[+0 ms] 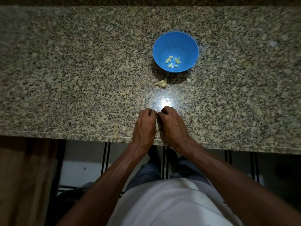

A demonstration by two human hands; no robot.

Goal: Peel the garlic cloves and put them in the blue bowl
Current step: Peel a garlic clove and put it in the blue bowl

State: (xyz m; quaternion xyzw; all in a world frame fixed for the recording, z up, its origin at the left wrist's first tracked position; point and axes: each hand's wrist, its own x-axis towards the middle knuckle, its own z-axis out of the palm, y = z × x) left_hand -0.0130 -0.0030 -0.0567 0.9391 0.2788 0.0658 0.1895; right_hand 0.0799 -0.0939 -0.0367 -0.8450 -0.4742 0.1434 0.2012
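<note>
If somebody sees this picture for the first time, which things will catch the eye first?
The blue bowl stands out on the speckled counter, with several peeled cloves at its bottom. Nearer the person, a garlic piece lies beside the bowl. By the counter edge, the left hand and right hand meet, fingers curled together.

The curled fingers [150, 111] of the left hand [145, 126] and those of the right hand [172, 124] turn down and away from the camera near the lower middle of the frame, so whatever sits between the fingertips is hidden. The speckled granite counter [81, 79] is cut off by the left and right edges. A small pale scrap [188, 80] below and right of the round blue plastic bowl [192, 46] is too small to tell as clove or skin. The pale peeled garlic cloves [173, 62] inside the bowl overlap, so their count is unclear.
</note>
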